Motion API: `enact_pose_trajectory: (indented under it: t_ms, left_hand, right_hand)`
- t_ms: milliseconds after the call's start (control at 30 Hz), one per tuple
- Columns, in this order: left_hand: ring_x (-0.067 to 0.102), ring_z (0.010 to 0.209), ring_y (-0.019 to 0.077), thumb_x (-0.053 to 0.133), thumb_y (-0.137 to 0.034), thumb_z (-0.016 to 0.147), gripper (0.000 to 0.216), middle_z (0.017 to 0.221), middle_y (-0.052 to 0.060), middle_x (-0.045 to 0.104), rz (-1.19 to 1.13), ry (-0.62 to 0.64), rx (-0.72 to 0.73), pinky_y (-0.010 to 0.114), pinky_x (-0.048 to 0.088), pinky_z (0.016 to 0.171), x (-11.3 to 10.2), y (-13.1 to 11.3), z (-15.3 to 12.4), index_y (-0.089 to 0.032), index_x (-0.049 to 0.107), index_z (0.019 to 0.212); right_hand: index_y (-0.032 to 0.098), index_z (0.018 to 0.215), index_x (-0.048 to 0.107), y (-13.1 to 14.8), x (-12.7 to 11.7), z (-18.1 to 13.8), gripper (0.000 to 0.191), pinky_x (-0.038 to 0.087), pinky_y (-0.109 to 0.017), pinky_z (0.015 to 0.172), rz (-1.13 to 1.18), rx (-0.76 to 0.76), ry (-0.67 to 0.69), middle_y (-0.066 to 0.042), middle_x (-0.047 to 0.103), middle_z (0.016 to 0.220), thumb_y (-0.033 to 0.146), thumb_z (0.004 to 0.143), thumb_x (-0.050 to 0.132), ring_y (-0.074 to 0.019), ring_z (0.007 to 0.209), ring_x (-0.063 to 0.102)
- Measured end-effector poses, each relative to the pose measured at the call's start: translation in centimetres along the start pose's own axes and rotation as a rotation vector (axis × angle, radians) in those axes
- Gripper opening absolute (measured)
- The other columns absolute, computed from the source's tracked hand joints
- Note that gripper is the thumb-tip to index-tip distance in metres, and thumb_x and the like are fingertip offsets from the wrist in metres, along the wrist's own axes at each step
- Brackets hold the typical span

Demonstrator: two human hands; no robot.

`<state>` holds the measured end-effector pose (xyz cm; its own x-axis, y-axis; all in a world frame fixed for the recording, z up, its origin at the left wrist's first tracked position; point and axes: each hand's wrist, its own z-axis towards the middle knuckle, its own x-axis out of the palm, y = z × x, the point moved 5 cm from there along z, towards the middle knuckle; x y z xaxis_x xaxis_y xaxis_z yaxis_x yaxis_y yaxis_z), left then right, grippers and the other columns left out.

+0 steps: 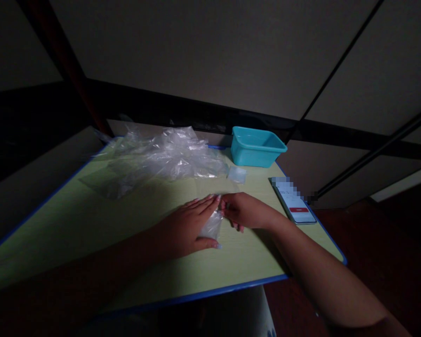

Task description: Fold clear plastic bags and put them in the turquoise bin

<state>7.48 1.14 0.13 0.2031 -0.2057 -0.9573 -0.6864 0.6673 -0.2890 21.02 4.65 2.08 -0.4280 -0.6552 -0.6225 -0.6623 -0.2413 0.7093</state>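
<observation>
My left hand (192, 224) lies flat on a clear plastic bag (211, 226) on the table, thumb and fingers spread apart. Close against its fingertips, my right hand (238, 209) pinches the right edge of that bag between thumb and forefinger. The bag looks folded or flattened, and part of it is hidden under the left hand. Beyond the hands a small folded piece of clear plastic (237, 174) rests by itself.
A large heap of crumpled clear plastic bags (178, 152) covers the table's far left. At the back stands a turquoise plastic basket (254, 157). A lit phone (296, 201) lies along the right edge of the blue-rimmed table (143, 281). Panelled doors rise behind.
</observation>
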Motion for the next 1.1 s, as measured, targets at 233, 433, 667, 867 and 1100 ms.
enact_pose_trajectory:
  t_ms: [233,433,667,867,1100]
  left_hand:
    - [0.042,0.128,0.0327,0.066,-0.058,0.072,0.079,0.141,0.023,0.042,0.081,-0.248,0.014,0.043,0.036,0.103,-2.4,-1.1,-0.5,-0.007,0.046,0.13]
    - [0.057,0.067,0.0187,0.052,-0.035,0.088,0.022,0.073,0.004,0.062,0.25,-0.326,0.104,0.028,0.041,0.058,-4.4,-3.9,-1.4,-0.017,0.06,0.078]
    - [0.059,0.068,0.0194,0.055,-0.027,0.087,0.012,0.076,0.003,0.064,0.189,-0.068,-0.123,0.027,0.038,0.058,-2.8,-2.1,-0.3,-0.017,0.059,0.081]
    - [0.06,0.07,0.022,0.056,-0.042,0.085,0.026,0.078,0.005,0.065,0.146,-0.059,-0.154,0.03,0.04,0.06,-2.1,-1.8,-0.4,-0.017,0.06,0.082]
    - [0.062,0.07,0.0246,0.057,-0.05,0.083,0.033,0.078,0.008,0.067,0.176,-0.089,-0.175,0.031,0.042,0.059,-2.3,-1.8,-0.5,-0.017,0.06,0.084]
  right_hand:
    - [0.018,0.079,0.046,-0.1,0.0,0.0,0.008,0.039,-0.016,0.038,-0.082,0.009,0.007,0.005,0.055,0.052,0.017,0.086,0.044,-0.0095,0.039,0.056]
    - [0.017,0.08,0.05,0.2,-0.2,-0.1,0.007,0.035,-0.016,0.042,-0.228,-0.01,-0.045,0.005,0.056,0.053,0.019,0.085,0.046,-0.008,0.039,0.055]
    - [0.017,0.081,0.051,0.3,-0.3,-0.3,0.01,0.034,-0.017,0.044,-0.263,-0.002,-0.046,0.005,0.056,0.054,0.022,0.086,0.045,-0.0072,0.039,0.054]
    - [0.017,0.08,0.056,1.2,-0.4,-0.4,0.011,0.028,-0.02,0.048,-0.372,0.017,-0.079,0.003,0.057,0.056,0.022,0.086,0.048,-0.0072,0.044,0.049]
    - [0.016,0.072,0.054,1.6,-1.4,-0.8,0.015,0.024,-0.024,0.052,-0.409,-0.085,-0.221,0.001,0.053,0.063,0.026,0.084,0.054,-0.0096,0.055,0.04]
